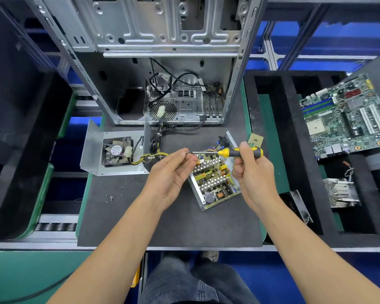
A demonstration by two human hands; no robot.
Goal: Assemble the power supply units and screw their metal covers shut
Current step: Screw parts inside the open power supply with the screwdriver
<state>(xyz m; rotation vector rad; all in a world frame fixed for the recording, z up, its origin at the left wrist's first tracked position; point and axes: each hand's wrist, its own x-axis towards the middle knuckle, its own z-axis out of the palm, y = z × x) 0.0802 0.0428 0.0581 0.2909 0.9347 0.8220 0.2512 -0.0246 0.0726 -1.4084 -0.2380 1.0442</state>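
Note:
An open power supply base (214,179) with its circuit board lies on the grey mat (140,216), right of centre. My right hand (251,170) grips a yellow-and-black screwdriver (239,152) held level above the board, shaft pointing left. My left hand (173,172) is palm up, its fingertips pinching something small at the screwdriver tip; whether it is a screw I cannot tell. The metal cover (114,152) with a black fan stands open at the left, joined to the board by yellow and black wires (145,159).
Several loose screws (112,195) lie on the mat at the left. An empty computer case (162,84) stands behind. A CPU chip (256,140) lies near the screwdriver. A black foam tray (287,150) at the right holds a motherboard (347,115) and a heatsink (341,194).

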